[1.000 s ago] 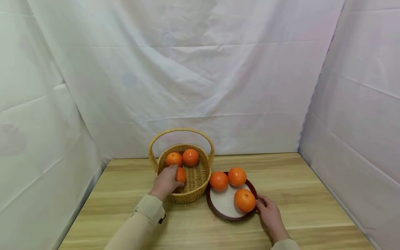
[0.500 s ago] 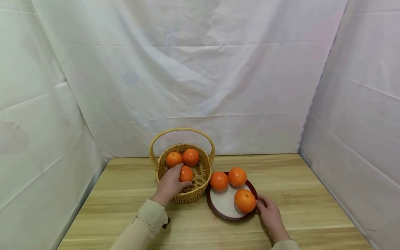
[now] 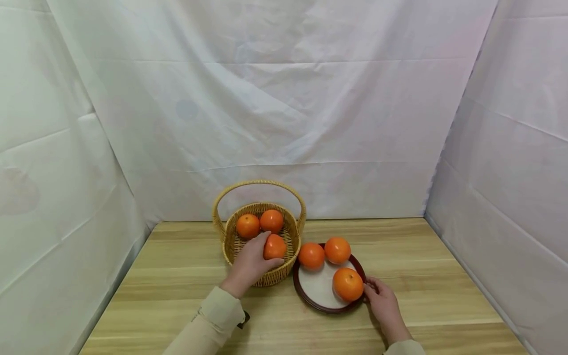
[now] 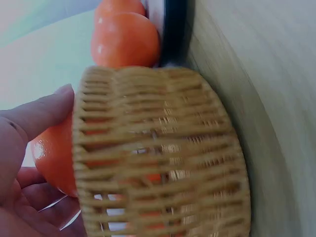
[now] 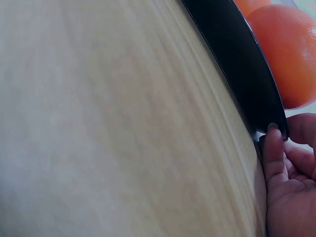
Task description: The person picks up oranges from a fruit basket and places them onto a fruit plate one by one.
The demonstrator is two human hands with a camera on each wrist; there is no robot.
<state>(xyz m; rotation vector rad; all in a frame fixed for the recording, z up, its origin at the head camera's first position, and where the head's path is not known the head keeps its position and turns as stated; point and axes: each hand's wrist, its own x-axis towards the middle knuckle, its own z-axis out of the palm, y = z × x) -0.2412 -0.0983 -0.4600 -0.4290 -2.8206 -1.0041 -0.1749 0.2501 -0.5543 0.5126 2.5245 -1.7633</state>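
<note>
My left hand (image 3: 252,261) grips an orange (image 3: 274,247) inside the wicker basket (image 3: 271,279), with the thumb on the near side. In the left wrist view the basket's woven wall (image 4: 158,143) hides part of that held orange (image 4: 53,158). Behind it in the basket sit two more oranges, one at the left (image 3: 248,226) and one at the right (image 3: 272,221). My right hand (image 3: 385,304) pinches the rim of a round plate (image 3: 316,291), white with a dark red edge. In the right wrist view, thumb and fingers meet on the dark rim (image 5: 242,74).
Three oranges lie on the plate: one at the left (image 3: 311,256), one at the back (image 3: 337,250) and one near my right hand (image 3: 348,284). The basket's tall handle (image 3: 259,182) arches over it. White cloth (image 3: 284,113) encloses the wooden table (image 3: 426,276).
My left hand has moved to the right with the orange, from the basket's left part toward its right side. The right hand and the plate stay where they were.
</note>
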